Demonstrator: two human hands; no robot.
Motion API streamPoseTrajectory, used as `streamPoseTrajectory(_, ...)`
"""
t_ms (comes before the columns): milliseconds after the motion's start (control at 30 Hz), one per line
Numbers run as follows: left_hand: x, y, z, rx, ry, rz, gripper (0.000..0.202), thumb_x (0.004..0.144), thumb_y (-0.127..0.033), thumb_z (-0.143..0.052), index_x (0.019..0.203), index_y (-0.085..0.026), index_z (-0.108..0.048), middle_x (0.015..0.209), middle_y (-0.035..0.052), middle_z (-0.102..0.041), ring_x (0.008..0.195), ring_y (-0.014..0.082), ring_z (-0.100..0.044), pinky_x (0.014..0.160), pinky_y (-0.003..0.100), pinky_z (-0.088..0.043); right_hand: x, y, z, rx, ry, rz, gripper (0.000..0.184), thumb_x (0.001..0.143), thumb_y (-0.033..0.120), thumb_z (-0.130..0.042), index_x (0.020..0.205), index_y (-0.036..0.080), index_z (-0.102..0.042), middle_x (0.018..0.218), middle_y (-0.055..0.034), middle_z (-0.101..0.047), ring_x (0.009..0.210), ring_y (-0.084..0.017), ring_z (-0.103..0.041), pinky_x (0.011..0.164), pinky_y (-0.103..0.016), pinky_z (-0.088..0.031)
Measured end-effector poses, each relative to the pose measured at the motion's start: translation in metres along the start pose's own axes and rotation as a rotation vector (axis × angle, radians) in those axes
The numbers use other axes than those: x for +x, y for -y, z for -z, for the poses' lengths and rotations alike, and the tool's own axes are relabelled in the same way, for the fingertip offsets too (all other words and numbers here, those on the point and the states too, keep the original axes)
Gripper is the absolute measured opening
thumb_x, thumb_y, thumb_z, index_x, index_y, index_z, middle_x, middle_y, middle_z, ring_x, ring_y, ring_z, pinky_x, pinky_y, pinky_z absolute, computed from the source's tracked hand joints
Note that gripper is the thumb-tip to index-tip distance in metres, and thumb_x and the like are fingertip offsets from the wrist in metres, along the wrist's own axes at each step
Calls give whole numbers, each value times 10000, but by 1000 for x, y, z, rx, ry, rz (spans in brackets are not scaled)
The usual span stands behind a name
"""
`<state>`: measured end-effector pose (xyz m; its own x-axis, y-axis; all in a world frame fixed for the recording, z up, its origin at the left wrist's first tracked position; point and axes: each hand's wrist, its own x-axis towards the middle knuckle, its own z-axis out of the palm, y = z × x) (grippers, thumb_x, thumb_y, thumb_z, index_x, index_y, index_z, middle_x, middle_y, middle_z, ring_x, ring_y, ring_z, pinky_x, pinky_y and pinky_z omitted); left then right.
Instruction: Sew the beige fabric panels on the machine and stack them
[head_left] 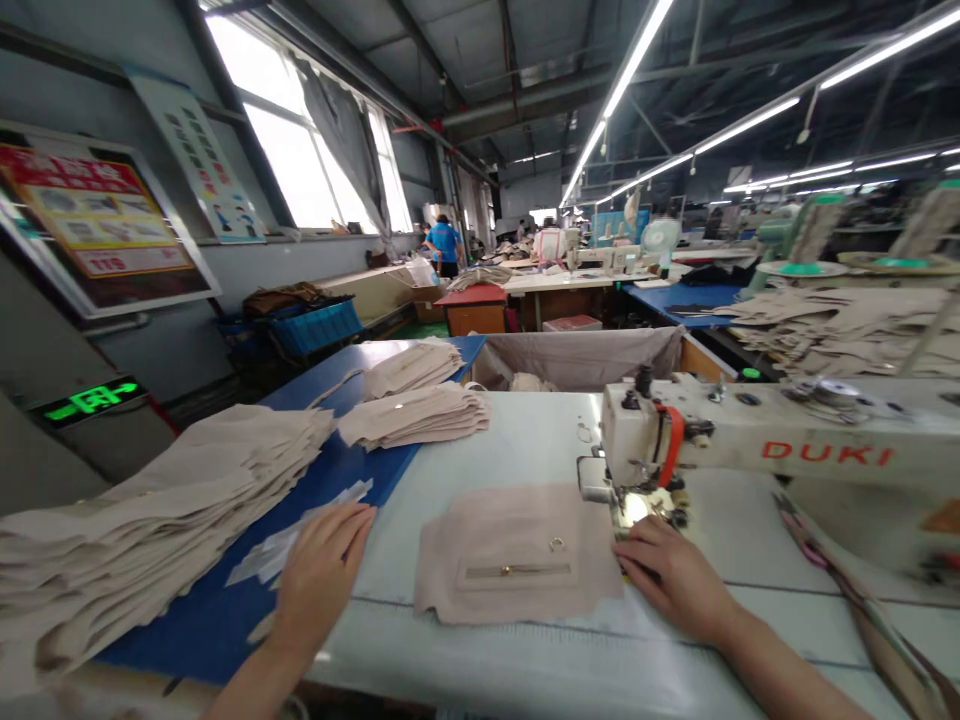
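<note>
A beige fabric panel [525, 515] with a zipper [517, 571] and a small metal ring [556, 544] lies flat on the sewing table. At its right edge, just below the needle area of the sewing machine [637, 430], my right hand [679, 580] has its fingers bent and closed on the fabric edge. My left hand [319, 570] is to the left of the panel, beside some thin white strips [277, 535] on the blue surface. Its fingers are bent and pressed together, palm down; whatever they hold is hidden beneath them.
Stacks of beige fabric pieces lie on the left [187, 490] and behind [420, 412]. Scissors [802, 535] rest by the machine's arm. A cloth-lined bin [585, 360] stands behind the table. Farther back, a person in a blue shirt [444, 243] is near the windows.
</note>
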<state>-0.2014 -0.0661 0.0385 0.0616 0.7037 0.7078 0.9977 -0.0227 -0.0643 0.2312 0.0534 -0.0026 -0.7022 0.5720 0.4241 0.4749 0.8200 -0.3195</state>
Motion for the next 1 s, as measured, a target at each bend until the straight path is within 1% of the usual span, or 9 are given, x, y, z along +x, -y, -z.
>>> streamPoseTrajectory(100,22,-63,-21,-123,-50,-213,283,984,-250,-417,961,-200,-695,958,70,-727,948,215,-658,950,388,-508,3,1,2,-35,-32,8,256,958,207,-454,911,207,-706,834,-73,-647,817,-211,-558,743,-333,-467)
streamPoseTrajectory(200,43,-137,-47,-259,-21,-370,293,983,-161,-392,987,-181,-684,971,70,-712,953,192,-647,938,357,-516,4,0,2,-72,-48,9,216,938,186,-497,878,201,-704,793,-61,-635,790,-200,-541,718,-309,-449)
streamPoseTrajectory(300,56,-195,-71,-347,103,-485,291,964,-100,-386,969,-152,-673,963,86,-694,939,193,-640,909,351,-527,4,-1,2,-92,-42,5,180,916,168,-532,860,199,-700,783,-55,-636,792,-196,-539,723,-300,-446)
streamPoseTrajectory(367,59,-216,-85,-376,225,-504,255,942,-79,-419,930,-149,-664,938,86,-683,914,197,-636,878,350,-537,4,-1,3,-98,-38,13,165,899,153,-546,854,200,-697,783,-50,-640,796,-195,-539,732,-299,-446)
streamPoseTrajectory(467,58,-226,-96,-398,364,-470,247,933,-73,-428,899,-169,-653,916,69,-671,892,192,-627,857,346,-539,5,-2,3,-98,-33,33,150,887,153,-555,858,201,-694,775,-43,-638,790,-192,-536,742,-299,-444)
streamPoseTrajectory(567,57,-223,-98,-415,407,-452,263,942,-79,-415,901,-180,-653,923,62,-665,908,189,-618,858,336,-531,5,-2,4,-90,-27,55,141,887,163,-559,859,202,-691,768,-39,-631,785,-188,-533,736,-296,-438)
streamPoseTrajectory(667,60,-219,-96,-429,434,-488,247,941,-80,-432,920,-183,-656,937,55,-662,914,188,-614,849,329,-530,5,-2,3,-83,-25,71,130,882,165,-567,862,198,-692,777,-42,-633,787,-187,-534,729,-294,-433)
streamPoseTrajectory(833,68,-217,-96,-458,437,-611,196,912,-54,-501,957,-170,-653,957,49,-667,898,190,-618,826,330,-542,5,-4,2,-83,-22,84,117,877,170,-579,861,196,-692,786,-42,-635,794,-186,-543,731,-293,-434)
streamPoseTrajectory(1000,69,-217,-101,-496,365,-643,214,918,-41,-469,936,-164,-643,925,53,-659,888,192,-614,809,338,-545,7,-5,3,-92,-24,82,126,889,178,-571,859,193,-693,789,-43,-641,794,-187,-546,737,-294,-438)
